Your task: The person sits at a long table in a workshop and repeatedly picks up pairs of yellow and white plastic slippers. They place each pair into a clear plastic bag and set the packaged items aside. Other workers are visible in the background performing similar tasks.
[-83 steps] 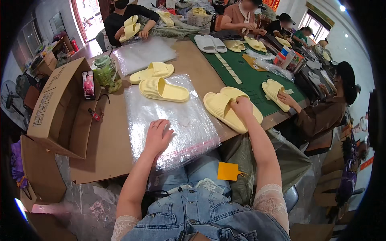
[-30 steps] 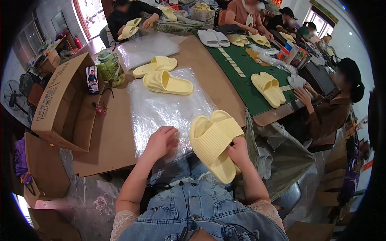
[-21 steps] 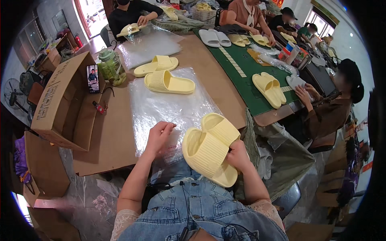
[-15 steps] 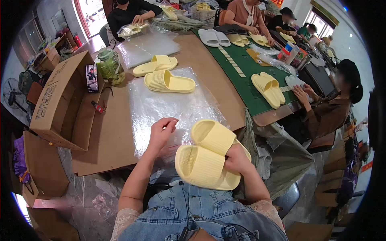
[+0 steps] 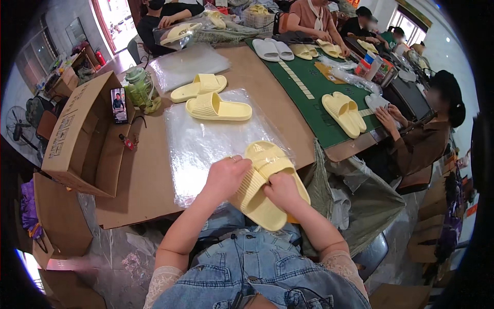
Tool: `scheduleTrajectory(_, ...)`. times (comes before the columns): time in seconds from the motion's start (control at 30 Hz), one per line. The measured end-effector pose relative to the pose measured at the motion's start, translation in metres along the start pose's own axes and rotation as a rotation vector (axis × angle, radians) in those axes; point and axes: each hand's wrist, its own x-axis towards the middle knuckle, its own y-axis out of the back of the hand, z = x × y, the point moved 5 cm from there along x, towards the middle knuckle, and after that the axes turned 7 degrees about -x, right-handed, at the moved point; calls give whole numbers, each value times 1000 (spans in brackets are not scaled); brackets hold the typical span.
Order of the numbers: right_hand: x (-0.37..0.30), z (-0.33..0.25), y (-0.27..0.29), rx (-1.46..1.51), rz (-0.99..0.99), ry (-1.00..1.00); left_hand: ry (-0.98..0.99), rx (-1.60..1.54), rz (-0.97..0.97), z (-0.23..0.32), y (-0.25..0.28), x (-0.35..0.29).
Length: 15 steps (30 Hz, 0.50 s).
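Note:
My right hand point(image 5: 283, 190) grips a pair of pale yellow slippers point(image 5: 267, 213) by the straps, in front of my lap at the table edge. Shiny clear film of a plastic bag point(image 5: 271, 153) lies over the far ends of the pair. On the left side of the slippers my left hand point(image 5: 230, 177) is closed, its fingers pinching the bag's edge, which is hard to see. Beyond my hands a stack of clear plastic bags point(image 5: 193, 154) lies flat on the table. One yellow slipper point(image 5: 234, 111) rests on it, and another slipper point(image 5: 185, 92) sits just behind.
An open cardboard box point(image 5: 77, 139) stands at the left, with a phone point(image 5: 118, 105) and a green-filled jar point(image 5: 141, 90) beside it. More bags point(image 5: 190, 62) lie farther back. On the green mat point(image 5: 309, 121) are several slippers. Co-workers sit behind and right.
My left hand has moved right to the slippers and closed. The pair has shifted away from me, and clear film now covers its far ends. A co-worker at the back lifts a bagged slipper.

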Motion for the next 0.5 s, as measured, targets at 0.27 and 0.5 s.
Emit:
scheduleTrajectory(0.27,41,-37,-12,-159,-20,363,-89,-329,-103,53,-20,-26)
scheduleTrajectory(0.5,83,-34,-21,129,8,-118,-32,-708,-409,88,-23,-55)
